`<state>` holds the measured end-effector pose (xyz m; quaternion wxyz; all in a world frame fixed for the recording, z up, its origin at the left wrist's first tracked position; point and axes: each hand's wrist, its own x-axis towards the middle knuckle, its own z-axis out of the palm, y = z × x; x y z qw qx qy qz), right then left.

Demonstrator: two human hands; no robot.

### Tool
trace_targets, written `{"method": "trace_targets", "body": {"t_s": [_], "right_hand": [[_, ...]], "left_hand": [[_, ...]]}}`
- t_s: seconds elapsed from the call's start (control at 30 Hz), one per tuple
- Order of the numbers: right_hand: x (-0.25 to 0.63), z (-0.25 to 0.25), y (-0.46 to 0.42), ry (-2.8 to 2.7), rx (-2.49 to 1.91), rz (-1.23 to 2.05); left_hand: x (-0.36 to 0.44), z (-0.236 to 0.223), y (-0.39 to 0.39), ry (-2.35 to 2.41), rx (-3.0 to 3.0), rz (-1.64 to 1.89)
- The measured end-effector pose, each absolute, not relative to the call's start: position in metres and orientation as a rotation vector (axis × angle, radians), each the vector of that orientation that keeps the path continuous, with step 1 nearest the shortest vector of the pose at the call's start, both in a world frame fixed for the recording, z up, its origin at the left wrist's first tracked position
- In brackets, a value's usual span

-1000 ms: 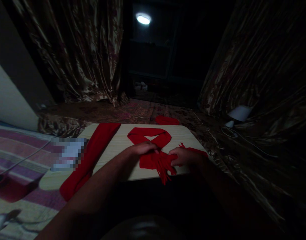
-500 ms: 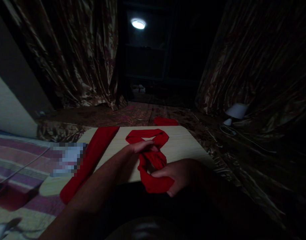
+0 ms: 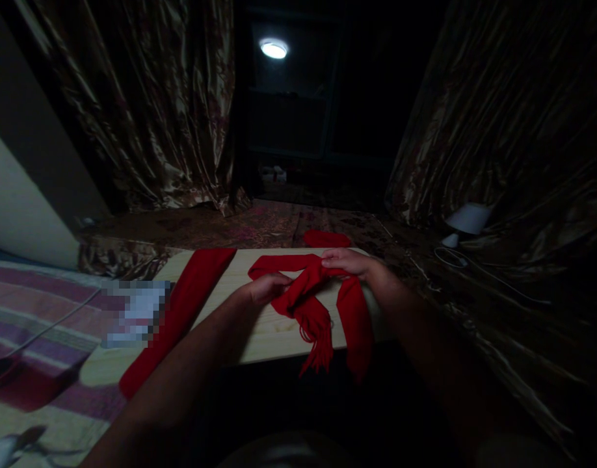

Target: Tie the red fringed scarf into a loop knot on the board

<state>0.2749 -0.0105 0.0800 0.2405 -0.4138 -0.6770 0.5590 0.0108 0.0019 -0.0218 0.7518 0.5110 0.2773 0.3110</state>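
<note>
A red fringed scarf lies looped and crossed over itself on a pale wooden table. My left hand is closed on the scarf at the left of the crossing. Farther up and to the right, my right hand grips another part of it between thumb and fingers. The fringe hangs toward me past the table's near edge. Beside it, a flat length of the scarf drops over the same edge. Along the table's left side lies a second long red cloth, folded flat.
Beyond the far edge rests another folded red cloth. A white table lamp with a cord stands at the right. On the striped bedding at left is a dark red container. Patterned curtains hang behind.
My right hand has moved up and away from me, from the near loop to the far right of the scarf. The near loop has come apart, and the fringed end now shows.
</note>
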Motion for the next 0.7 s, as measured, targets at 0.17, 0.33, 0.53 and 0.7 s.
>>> {"method": "trace_targets", "body": {"t_s": [0.17,0.33,0.53,0.7], "right_hand": [[0.293,0.082,-0.001,-1.87,-1.198,1.493],[0.325,0.086,-0.006,-2.177,-1.435,1.513],[0.377,0.087,-0.022,-2.554,-2.26,1.345],[0.408,0.111,-0.013,-2.147,-2.738,0.206]], "left_hand": [[0.009,-0.03,0.003,0.638,1.168,0.718],[0.008,-0.035,0.004,0.748,1.304,0.707],[0.01,-0.028,0.006,0.762,1.533,0.552],[0.013,-0.025,0.009,0.762,1.576,0.526]]}}
